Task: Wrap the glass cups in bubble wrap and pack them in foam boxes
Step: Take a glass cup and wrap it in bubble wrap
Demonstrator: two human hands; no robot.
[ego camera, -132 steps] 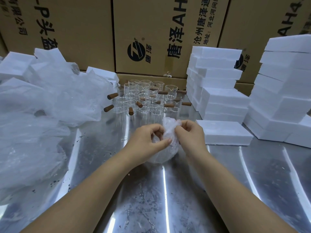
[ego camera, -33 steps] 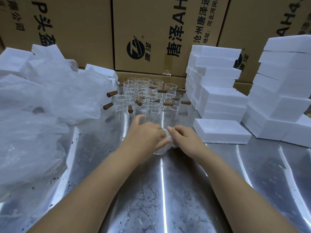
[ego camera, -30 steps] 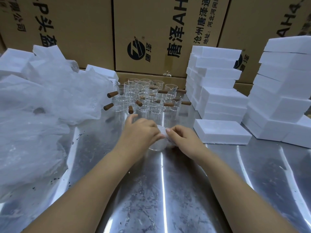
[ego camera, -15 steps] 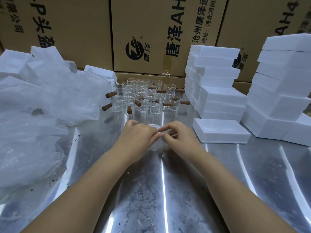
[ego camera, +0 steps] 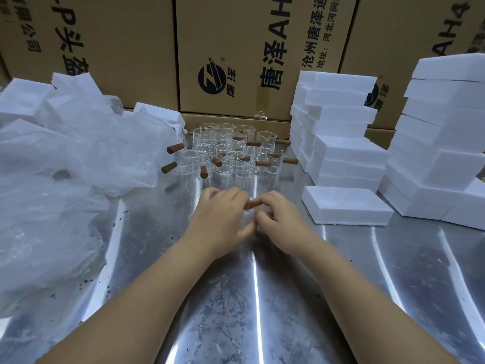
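My left hand (ego camera: 223, 218) and my right hand (ego camera: 279, 218) press together around a glass cup wrapped in bubble wrap (ego camera: 249, 219) on the steel table (ego camera: 236, 298). Only a sliver of the crinkled wrap shows between my fingers; the cup itself is hidden. Behind my hands stand several clear glass cups (ego camera: 231, 153) with brown wooden handles. A single white foam box (ego camera: 346, 204) lies flat just right of my right hand.
A heap of bubble wrap and plastic (ego camera: 60, 179) fills the left side. Stacks of white foam boxes (ego camera: 338, 132) rise at right, with a taller stack (ego camera: 443, 153) at far right. Brown cartons (ego camera: 236, 53) wall off the back.
The wrapped cup was held up with loose wrap showing; now it sits low on the table, almost fully covered by both hands, which have closed in tighter.
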